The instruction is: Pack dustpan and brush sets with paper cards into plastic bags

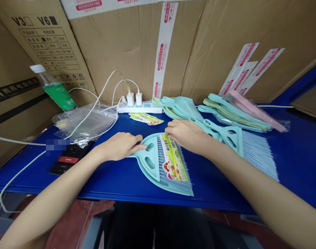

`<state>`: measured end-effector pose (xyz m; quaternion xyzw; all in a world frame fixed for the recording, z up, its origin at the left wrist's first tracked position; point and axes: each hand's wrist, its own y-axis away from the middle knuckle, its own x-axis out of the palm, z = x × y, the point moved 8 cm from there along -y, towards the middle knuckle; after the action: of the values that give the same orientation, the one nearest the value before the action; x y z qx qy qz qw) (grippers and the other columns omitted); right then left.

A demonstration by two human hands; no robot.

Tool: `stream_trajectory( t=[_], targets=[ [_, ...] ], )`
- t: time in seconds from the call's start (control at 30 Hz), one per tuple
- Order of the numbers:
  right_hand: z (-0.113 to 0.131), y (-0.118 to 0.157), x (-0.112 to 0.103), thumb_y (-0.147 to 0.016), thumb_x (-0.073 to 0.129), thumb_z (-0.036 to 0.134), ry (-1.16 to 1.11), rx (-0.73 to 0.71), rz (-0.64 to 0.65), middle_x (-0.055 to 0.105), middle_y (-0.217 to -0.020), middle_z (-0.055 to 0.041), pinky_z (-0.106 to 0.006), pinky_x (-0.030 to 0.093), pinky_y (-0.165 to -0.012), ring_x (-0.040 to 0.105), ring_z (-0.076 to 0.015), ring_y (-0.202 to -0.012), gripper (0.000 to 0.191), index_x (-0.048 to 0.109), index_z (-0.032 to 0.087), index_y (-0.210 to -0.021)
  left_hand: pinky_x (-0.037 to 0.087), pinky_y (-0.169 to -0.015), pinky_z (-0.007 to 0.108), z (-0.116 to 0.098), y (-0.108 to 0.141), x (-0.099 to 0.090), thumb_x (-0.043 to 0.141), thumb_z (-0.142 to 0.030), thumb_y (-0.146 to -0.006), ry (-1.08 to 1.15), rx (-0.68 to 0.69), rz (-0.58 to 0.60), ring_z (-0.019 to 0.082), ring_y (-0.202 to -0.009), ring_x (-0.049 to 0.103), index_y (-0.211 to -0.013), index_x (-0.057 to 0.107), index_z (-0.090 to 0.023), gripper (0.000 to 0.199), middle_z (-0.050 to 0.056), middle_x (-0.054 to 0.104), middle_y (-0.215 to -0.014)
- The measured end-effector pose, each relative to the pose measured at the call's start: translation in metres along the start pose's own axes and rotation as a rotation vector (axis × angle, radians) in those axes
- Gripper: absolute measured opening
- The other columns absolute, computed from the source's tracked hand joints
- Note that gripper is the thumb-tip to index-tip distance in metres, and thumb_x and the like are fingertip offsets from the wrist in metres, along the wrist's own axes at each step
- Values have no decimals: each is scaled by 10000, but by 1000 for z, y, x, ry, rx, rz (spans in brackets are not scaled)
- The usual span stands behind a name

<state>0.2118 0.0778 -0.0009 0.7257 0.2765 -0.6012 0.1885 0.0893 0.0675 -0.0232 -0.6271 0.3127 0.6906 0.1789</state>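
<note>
A light-teal hand brush (154, 148) with grey-blue bristles lies inside a matching dustpan (170, 188) at the table's front middle. My left hand (121, 146) is closed around their handles, thumb on top. On the bristles rests a yellow-green printed label card (174, 160) with red mushroom pictures. My right hand (186, 134) pinches the card's upper end at the far edge of the bristles; its fingertips are partly hidden. Just beyond my right forearm lie more teal brushes (231, 138), partly covered by that arm.
Stacked dustpans (185, 107) and wrapped sets (238, 110) stand along the cardboard wall. More label cards (146, 118) lie by a power strip (150, 109) with white cables. Clear plastic bags (87, 119), a bottle (58, 93) and a dark flat object (72, 157) are at left.
</note>
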Motion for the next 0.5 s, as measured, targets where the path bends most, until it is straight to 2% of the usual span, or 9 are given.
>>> stream_trajectory(
  t=[0.1,0.17,0.33,0.4,0.5],
  targets=[
    [-1,1,-1,-880,470,87,-2,-10,-42,645,-761,-65,-289,338,-596,577,-189,-749,254,691,166,-783,381,-577,283,9,0,-8,273,-421,-997,-43,-85,-54,221,-691,648,-885,564,-204,380,37,652,-689],
    [-1,2,-2,-877,479,98,2,-21,-69,643,-750,-58,-287,336,-585,578,-186,-739,246,694,174,-784,431,-631,290,22,2,-15,284,-355,-990,-100,-203,-105,231,-765,663,-921,586,-199,347,64,690,-787],
    [-1,2,-2,-862,513,98,-1,2,-18,650,-757,-60,-286,319,-562,589,-189,-743,215,702,170,-788,488,-768,351,57,12,-28,311,-218,-944,-296,-485,-216,312,-1067,624,-1071,602,-140,327,188,665,-1096],
    [-2,2,-6,-880,486,91,3,25,-14,655,-775,-65,-287,322,-568,596,-191,-756,242,706,166,-815,486,-809,380,67,14,-25,337,-161,-913,-314,-549,-198,341,-1111,609,-1123,592,-102,336,238,644,-1144],
    [-4,2,-11,-892,445,76,24,49,-24,667,-806,-71,-286,334,-580,609,-194,-779,280,707,167,-854,489,-768,402,75,16,-16,382,-107,-863,-250,-598,-113,364,-1003,664,-1136,591,-70,345,268,680,-1047]
  ],
)
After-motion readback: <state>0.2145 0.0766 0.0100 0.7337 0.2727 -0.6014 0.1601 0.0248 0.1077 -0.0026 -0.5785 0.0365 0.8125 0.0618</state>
